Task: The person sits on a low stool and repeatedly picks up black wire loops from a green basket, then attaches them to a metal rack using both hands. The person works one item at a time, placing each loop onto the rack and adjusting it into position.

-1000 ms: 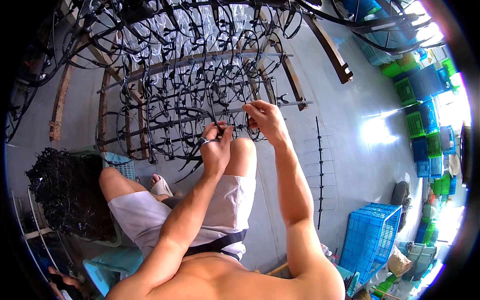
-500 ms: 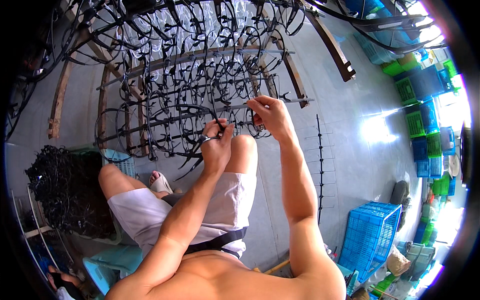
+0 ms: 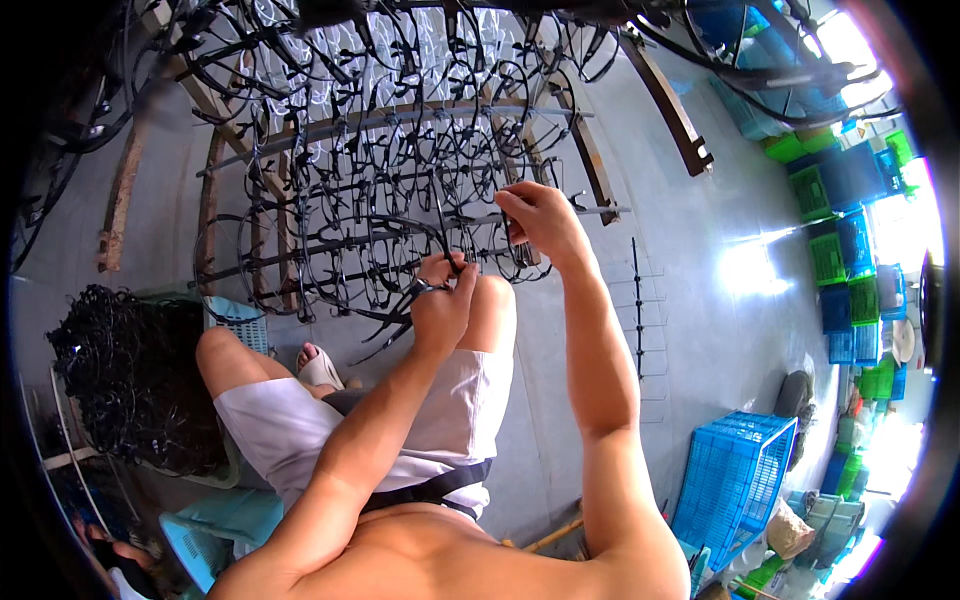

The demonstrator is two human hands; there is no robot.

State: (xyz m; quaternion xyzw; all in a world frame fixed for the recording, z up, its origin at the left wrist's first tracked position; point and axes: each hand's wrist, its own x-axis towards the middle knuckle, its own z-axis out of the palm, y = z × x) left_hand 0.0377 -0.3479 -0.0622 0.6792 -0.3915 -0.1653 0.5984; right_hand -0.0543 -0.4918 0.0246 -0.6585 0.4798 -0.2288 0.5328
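My left hand is closed around dark, narrow strips, just above my knee. A dark band shows at this hand's wrist or fingers, too small to make out. To its right and a little higher, my right hand pinches with thumb and forefinger near the end of a grey rod. A thin dark piece hangs under those fingertips, but its kind is unclear. In front of both hands stands a rack of rods hung with many curved black strips and loops.
Wooden beams flank the rack. A heap of black strips lies at left, beside a light blue basket. On the floor at right are a barbed dark rod and a blue crate. Blue and green crates line the far right.
My left hand has dropped slightly toward my knee and shifted right, with the strips in it. My right hand stays near the rod's end, moved only a little.
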